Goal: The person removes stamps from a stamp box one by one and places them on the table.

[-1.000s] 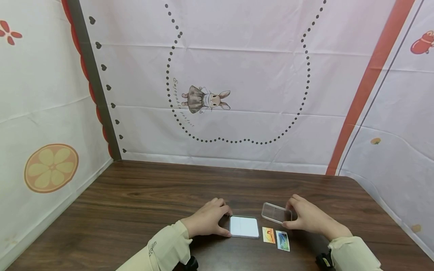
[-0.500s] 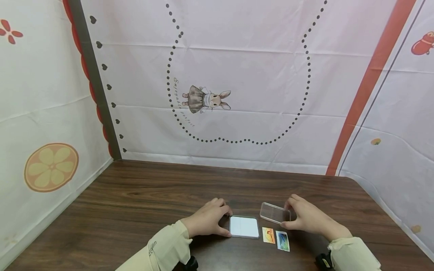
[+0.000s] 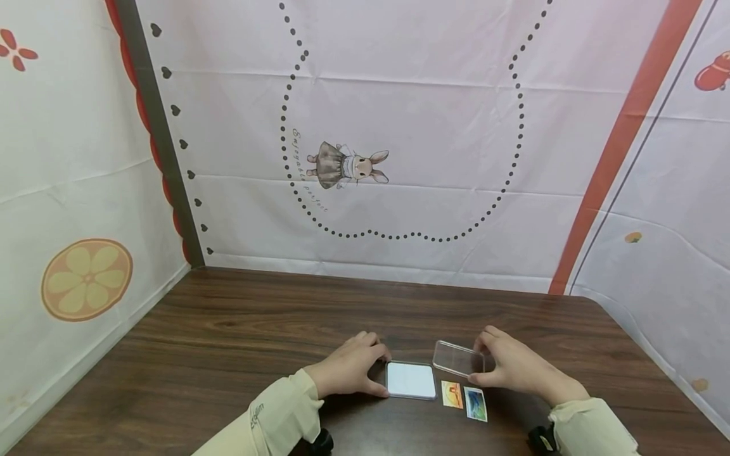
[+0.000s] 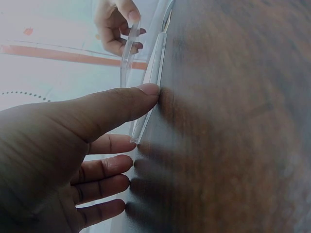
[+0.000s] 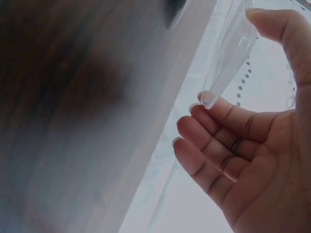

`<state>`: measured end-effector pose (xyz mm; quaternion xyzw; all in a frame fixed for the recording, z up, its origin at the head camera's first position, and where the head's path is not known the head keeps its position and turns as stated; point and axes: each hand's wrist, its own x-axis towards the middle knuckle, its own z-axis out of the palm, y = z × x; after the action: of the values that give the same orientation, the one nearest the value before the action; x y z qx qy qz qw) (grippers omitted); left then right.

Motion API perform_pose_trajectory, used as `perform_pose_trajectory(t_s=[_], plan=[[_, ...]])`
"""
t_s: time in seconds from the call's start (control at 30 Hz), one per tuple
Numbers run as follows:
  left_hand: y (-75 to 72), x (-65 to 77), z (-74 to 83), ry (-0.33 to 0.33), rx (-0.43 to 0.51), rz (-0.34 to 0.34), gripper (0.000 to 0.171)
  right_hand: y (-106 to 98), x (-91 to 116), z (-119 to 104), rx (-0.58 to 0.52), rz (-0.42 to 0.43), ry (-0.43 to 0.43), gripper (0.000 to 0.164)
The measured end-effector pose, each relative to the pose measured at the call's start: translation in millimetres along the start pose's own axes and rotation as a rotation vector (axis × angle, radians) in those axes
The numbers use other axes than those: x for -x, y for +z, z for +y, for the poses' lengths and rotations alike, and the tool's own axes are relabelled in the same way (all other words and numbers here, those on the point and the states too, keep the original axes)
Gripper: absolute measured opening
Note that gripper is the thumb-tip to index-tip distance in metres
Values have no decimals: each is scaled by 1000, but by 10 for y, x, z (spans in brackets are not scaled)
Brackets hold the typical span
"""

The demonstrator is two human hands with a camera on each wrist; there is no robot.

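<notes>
A shallow clear plastic case [image 3: 410,380] with a white inside lies flat on the table. My left hand [image 3: 352,366] grips its left end, thumb on the near edge and index finger at the far corner, as the left wrist view [image 4: 112,111] shows. Above the table, tilted, is a clear plastic lid [image 3: 454,358]. My right hand [image 3: 511,364] holds that lid [image 5: 231,53] by its right end between thumb and index finger, the other fingers loosely bent. Below the lid lie two small picture cards, one orange [image 3: 452,394] and one blue-green [image 3: 476,404].
The dark wood-grain table [image 3: 256,329] spreads under both hands. A printed white cloth [image 3: 433,133] hangs along its back edge and at both sides. Each wrist bears a black strap, the right one [image 3: 542,438] partly under the sleeve.
My right hand has moved slightly left with the lid, bringing it nearer to the case. The left hand, the case and the cards have stayed in place.
</notes>
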<state>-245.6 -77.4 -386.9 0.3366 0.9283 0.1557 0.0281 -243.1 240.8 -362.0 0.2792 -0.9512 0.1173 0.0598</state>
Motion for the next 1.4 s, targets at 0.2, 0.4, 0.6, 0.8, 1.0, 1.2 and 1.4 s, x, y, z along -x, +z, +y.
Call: perform_pose_trajectory(t_s=[0.2, 0.4, 0.6, 0.8, 1.0, 1.2, 1.4], plan=[[1, -3, -1, -3, 5, -5, 50, -8, -15, -37, -3, -20, 1, 44], [-10, 8, 7, -3, 0, -3, 50, -1, -23, -52, -1, -36, 10, 44], [-21, 31, 13, -3, 3, 2, 50, 11, -36, -93, 10, -41, 17, 45], [-21, 31, 10, 1, 3, 1, 50, 9, -37, -139, 1, -52, 11, 44], [-39, 22, 11, -2, -6, 2, 50, 15, -58, -160, 7, -46, -20, 45], [-41, 15, 19, -7, -9, -4, 51, 36, -65, -159, 24, -32, -43, 46], [-31, 17, 16, -2, -9, -4, 50, 43, -65, -168, 19, -24, -55, 44]])
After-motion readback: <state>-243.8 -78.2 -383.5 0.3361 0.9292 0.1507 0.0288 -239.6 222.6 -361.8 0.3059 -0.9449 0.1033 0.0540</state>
